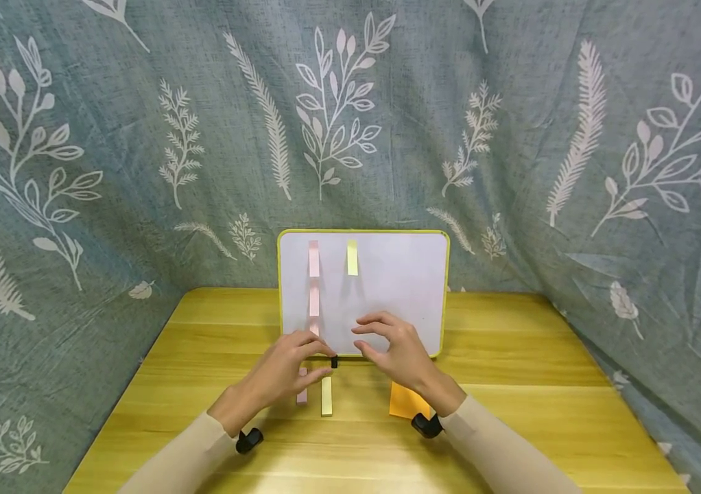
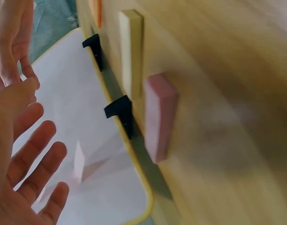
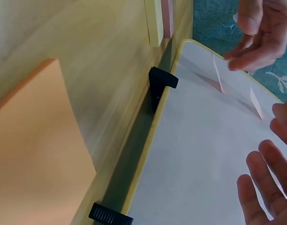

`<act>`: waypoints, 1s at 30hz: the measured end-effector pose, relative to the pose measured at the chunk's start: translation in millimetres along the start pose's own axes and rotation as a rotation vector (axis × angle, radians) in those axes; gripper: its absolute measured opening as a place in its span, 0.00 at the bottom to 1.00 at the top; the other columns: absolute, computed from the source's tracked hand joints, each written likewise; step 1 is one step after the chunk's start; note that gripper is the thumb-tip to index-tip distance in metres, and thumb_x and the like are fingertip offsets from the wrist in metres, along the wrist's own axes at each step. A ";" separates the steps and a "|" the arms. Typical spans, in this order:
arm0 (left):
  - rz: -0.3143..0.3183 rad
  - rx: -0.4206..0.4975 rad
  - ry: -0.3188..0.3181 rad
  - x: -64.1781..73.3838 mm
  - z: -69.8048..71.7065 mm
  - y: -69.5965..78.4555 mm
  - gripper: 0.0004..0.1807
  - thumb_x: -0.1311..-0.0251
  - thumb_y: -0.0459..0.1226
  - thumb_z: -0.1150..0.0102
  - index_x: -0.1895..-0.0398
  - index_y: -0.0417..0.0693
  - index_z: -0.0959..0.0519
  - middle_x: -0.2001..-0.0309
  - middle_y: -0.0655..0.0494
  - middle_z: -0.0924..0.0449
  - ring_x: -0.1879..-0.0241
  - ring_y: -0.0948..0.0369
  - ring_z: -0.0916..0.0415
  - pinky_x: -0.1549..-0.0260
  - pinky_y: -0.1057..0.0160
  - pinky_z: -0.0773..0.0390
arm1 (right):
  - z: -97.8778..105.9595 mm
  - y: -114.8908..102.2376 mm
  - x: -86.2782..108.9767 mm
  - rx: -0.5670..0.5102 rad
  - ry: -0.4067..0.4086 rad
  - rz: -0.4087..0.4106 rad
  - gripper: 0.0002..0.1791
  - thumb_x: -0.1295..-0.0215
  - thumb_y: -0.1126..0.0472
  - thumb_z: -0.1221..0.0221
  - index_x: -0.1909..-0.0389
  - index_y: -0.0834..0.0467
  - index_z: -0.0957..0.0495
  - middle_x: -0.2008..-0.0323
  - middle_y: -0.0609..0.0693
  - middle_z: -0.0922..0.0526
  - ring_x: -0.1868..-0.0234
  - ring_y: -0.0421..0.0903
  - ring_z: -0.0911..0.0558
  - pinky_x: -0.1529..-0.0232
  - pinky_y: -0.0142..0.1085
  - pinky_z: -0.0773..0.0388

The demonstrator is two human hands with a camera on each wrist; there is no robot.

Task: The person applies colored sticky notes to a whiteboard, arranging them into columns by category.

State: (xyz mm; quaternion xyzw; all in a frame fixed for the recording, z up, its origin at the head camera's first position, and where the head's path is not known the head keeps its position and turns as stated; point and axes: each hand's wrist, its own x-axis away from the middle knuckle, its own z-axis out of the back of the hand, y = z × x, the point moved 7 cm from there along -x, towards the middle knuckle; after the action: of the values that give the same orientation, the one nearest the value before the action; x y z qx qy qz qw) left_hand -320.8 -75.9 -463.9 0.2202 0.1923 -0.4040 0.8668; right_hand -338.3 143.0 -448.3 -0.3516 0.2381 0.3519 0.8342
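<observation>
My left hand [image 1: 293,360], fingers loosely bent and nothing visible in its grasp, hovers before the lower left of a yellow-framed whiteboard [image 1: 400,288]. Facing it, my right hand [image 1: 396,348] has its thumb and fingers spread apart, also with nothing between them. Stuck on the board are several narrow pink sticky notes [image 1: 314,259] in a column and one yellow sticky note [image 1: 352,258] to their right. Below the left hand stand a pink sticky note pad [image 2: 160,117] and a pale yellow sticky note pad [image 1: 326,398]. An orange sticky note pad [image 3: 40,150] lies under the right wrist.
Black clips [image 3: 160,84] support the board's lower edge on the wooden table [image 1: 511,412]. A patterned grey-green cloth [image 1: 387,137] hangs behind the board and along both sides. The left hand partly covers the lowest pink note and the pink pad in the head view.
</observation>
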 end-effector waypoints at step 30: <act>0.183 0.012 -0.311 38.8 -37.1 -20.4 0.24 0.30 0.56 0.17 0.39 0.55 0.07 0.37 0.58 0.08 0.32 0.51 0.13 0.27 0.31 0.18 | -57.7 -16.2 27.0 0.065 -0.534 -0.019 0.17 0.19 0.53 0.25 0.37 0.55 0.07 0.33 0.53 0.09 0.29 0.53 0.12 0.26 0.51 0.12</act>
State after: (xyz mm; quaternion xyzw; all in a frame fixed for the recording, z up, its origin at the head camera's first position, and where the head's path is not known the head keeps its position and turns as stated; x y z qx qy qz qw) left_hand -319.3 -91.6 -519.0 0.1768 0.0325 -0.3540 0.9178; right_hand -317.5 102.6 -495.7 -0.2216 0.0175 0.4162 0.8817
